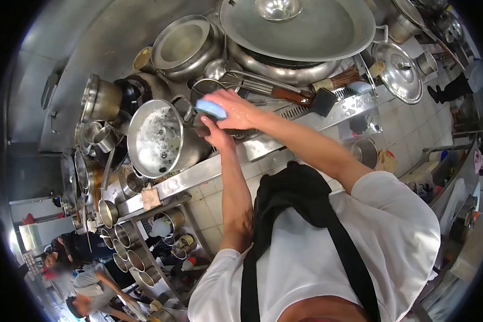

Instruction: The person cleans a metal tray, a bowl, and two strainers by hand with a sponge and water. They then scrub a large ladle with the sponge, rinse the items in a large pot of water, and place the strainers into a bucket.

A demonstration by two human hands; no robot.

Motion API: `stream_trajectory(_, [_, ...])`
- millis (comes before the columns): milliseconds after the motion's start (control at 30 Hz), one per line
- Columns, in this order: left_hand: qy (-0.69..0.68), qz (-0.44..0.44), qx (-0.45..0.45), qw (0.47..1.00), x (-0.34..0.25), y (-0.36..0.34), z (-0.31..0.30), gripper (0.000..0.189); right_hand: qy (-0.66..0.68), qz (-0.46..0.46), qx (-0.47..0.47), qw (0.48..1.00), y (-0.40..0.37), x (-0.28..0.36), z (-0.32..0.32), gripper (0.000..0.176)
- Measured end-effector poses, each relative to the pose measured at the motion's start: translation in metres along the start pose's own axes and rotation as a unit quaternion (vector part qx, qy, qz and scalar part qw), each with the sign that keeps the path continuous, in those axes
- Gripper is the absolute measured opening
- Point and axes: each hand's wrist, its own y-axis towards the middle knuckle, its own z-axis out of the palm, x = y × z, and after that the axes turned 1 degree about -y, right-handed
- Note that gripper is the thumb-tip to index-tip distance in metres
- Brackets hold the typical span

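Note:
My right hand (235,110) is closed round a blue sponge (211,109), pressed at the rim of a metal vessel beside the large pot. Just below it, my left hand (218,135) has its fingers closed at the side of that vessel, whose shape is largely hidden by my hands. To their left, the large metal pot (187,144) holds white suds and water (158,140). A dark round pan or strainer (206,87) lies behind the sponge.
A huge wok lid (300,32), lidded pot (185,45), whisk (257,85), brush (338,79) and round lid (398,72) crowd the counter. Its metal edge (252,149) runs before me. Several pots (126,233) stand lower left, near co-workers (91,287). Another person's leg (456,88) shows right.

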Motion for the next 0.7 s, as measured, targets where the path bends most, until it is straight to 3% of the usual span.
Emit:
stream_trajectory(33, [0.000,0.002,0.004,1.000,-0.004,0.006,-0.001,0.062,-0.001,-0.002,-0.004,1.000,-0.013,-0.023,0.019,0.072])
stream_trajectory(100, [0.021,0.026,-0.025,0.999,-0.008,0.010,-0.008,0.064,-0.120,0.079,-0.088,0.986,-0.055,-0.077,0.061,0.060])
stream_trajectory(133, [0.127,0.082,0.015,0.988,-0.006,0.004,-0.009,0.064,-0.120,0.085,-0.086,0.985,-0.063,-0.078,0.067,0.060])
stream_trajectory(167, [0.161,0.075,0.039,0.983,-0.008,0.007,-0.008,0.062,-0.104,0.166,-0.067,0.978,-0.071,-0.078,0.074,0.054])
stream_trajectory(200, [0.174,0.050,-0.002,0.983,-0.013,0.011,-0.002,0.064,-0.087,0.244,-0.054,0.964,-0.069,-0.079,0.076,0.047])
stream_trajectory(233, [0.187,0.024,-0.047,0.981,-0.015,0.013,0.003,0.066,-0.087,0.248,-0.057,0.963,-0.055,-0.069,0.074,0.047])
stream_trajectory(300, [0.177,0.039,-0.001,0.984,-0.008,0.020,-0.004,0.070,-0.081,0.090,-0.242,0.963,-0.014,-0.034,0.066,0.039])
stream_trajectory(433, [0.152,0.033,-0.019,0.988,0.001,0.023,-0.001,0.068,-0.049,0.105,-0.228,0.967,-0.017,-0.055,0.065,0.041])
stream_trajectory(500, [0.097,0.008,-0.054,0.994,-0.002,0.016,0.000,0.063,-0.114,0.276,-0.063,0.952,-0.064,-0.087,0.068,0.046])
stream_trajectory(533, [0.137,-0.013,-0.072,0.988,-0.004,0.013,0.001,0.064,-0.112,0.281,-0.059,0.951,-0.068,-0.096,0.062,0.046])
stream_trajectory(600, [0.165,-0.040,-0.088,0.981,0.005,0.009,0.010,0.065,-0.121,0.335,0.146,0.923,-0.067,-0.120,0.034,0.058])
stream_trajectory(667, [0.192,0.075,0.031,0.978,0.013,0.013,-0.001,0.061,-0.122,0.348,0.216,0.904,-0.049,-0.118,-0.012,0.060])
stream_trajectory(700, [0.186,0.084,0.024,0.979,0.011,0.013,-0.010,0.061,-0.121,0.359,0.277,0.883,-0.028,-0.104,-0.035,0.063])
